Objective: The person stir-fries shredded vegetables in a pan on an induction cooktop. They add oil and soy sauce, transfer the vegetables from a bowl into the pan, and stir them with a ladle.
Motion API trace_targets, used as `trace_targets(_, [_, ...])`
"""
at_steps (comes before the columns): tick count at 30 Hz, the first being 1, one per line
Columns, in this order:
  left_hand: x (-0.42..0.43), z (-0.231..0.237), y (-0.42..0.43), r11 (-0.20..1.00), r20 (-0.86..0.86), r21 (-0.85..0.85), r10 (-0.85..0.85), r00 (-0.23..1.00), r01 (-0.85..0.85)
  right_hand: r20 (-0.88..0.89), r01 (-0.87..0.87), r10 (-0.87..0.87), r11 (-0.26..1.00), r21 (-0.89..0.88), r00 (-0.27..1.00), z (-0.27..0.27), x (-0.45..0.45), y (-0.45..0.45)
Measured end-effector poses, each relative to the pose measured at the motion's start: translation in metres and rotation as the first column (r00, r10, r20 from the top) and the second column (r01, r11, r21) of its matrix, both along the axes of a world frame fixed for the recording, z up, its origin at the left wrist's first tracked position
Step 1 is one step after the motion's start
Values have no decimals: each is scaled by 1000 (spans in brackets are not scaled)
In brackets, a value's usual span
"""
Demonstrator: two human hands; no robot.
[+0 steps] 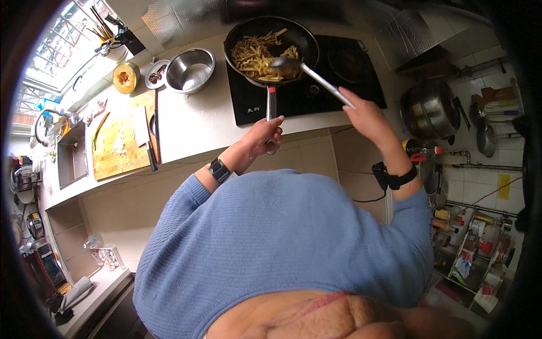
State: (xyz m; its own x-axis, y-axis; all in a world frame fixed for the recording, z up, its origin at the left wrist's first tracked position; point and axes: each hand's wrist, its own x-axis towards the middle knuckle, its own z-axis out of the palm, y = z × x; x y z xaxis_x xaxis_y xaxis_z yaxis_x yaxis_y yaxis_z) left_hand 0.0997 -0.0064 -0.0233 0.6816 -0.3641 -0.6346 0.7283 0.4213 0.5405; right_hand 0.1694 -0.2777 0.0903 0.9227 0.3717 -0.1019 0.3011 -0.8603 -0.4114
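Note:
A dark wok (311, 46) rests on the left part of a black glass cooktop (292, 106). Pale and browned food strips (254, 51) lie inside it, mostly toward its left and lower side. My left hand (263, 133) grips the wok's metal handle (271, 101), which points toward me. In my right hand (366, 114) is the long metal handle of a cooking ladle (324, 80). The ladle's dark bowl (284, 63) is down in the wok among the strips, and what lies under it is hidden.
Left of the cooktop stand a steel bowl (190, 70), a small plate (156, 74) and a cut melon (125, 78). A cleaver (142, 127) lies on a wooden cutting board (120, 144), its handle past the counter edge. A large steel pot (430, 109) is at the right.

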Motion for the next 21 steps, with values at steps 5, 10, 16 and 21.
trace_targets(5, [2,-7,-4,998,-43,-50,46,998,-48,25,1,3,986,-165,1000,-43,19,42])
trace_targets(10, [0,-10,-4,995,-19,-28,91,996,-91,99,24,-17,998,-64,995,-65,54,51])
trace_targets(16, [0,-8,-4,996,-14,-29,88,996,-88,136,76,-84,995,62,987,-81,131,129])
trace_targets(21, [1,-9,-4,996,-30,-37,80,996,-81,109,-98,122,974,-204,987,-98,104,123])
